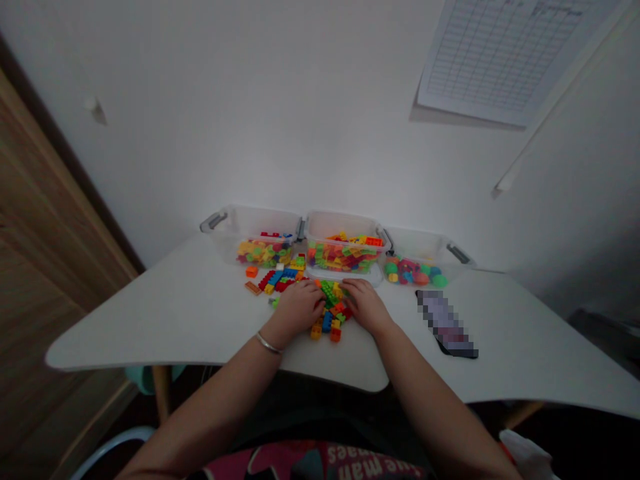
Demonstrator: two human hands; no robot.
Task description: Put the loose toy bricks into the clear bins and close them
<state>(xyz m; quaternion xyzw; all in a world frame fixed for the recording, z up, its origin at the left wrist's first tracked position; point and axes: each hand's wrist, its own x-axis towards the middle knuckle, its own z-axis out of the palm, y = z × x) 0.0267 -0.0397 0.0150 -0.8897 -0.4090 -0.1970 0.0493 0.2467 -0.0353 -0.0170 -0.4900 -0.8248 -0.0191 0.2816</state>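
Colourful building bricks (327, 323) lie in a pile on the white table, between my two hands. My left hand (301, 305) rests at the pile's left side, its fingers curled against the bricks; whether it grips one is hidden. On the right side, my right hand (365, 303) touches the bricks with its bent fingertips, and what is under them cannot be made out. Green bricks (329, 291) show between the hands. More loose bricks (286, 277), red, blue and yellow, spread to the left behind my left hand.
Three clear bins stand along the wall: the left bin (265, 219) and middle bin (345, 225) hold bricks, the right bin (415, 241) rounder pieces. A phone (447, 325) lies right on the white table (200, 320). A flat clear lid (373, 275) is by the middle bin.
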